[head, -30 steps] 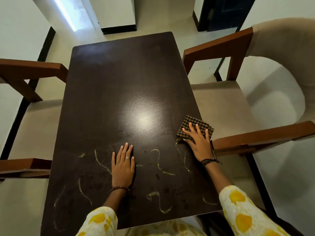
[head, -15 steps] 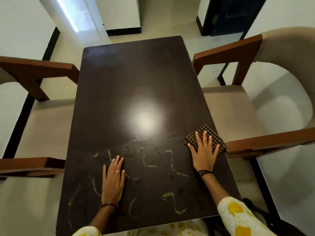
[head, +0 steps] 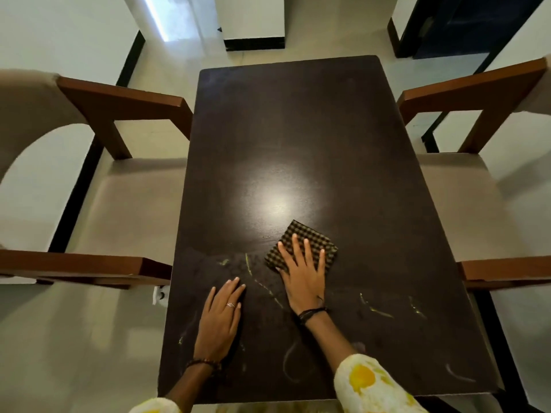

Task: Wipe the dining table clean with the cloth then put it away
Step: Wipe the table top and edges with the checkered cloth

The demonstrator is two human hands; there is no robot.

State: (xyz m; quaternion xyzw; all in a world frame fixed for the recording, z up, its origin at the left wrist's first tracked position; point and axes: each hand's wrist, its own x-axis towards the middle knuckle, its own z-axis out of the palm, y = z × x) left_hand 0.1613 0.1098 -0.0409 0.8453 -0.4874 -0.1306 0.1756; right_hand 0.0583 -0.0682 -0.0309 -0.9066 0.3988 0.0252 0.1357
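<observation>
Right hand [head: 304,272] flat, fingers straight, pressing checked cloth [head: 301,245] on dark counter [head: 298,129], left hand [head: 220,320] flat beside it, released, yellowish streaks [head: 378,311] right of the grip

both hands [head: 304,275] flat, fingers spread

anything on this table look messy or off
Yes: yellowish streaks mark the near part of the table, some between the left hand and the cloth, more near the right edge. The far part looks clean. The right hand presses flat on the cloth.
</observation>
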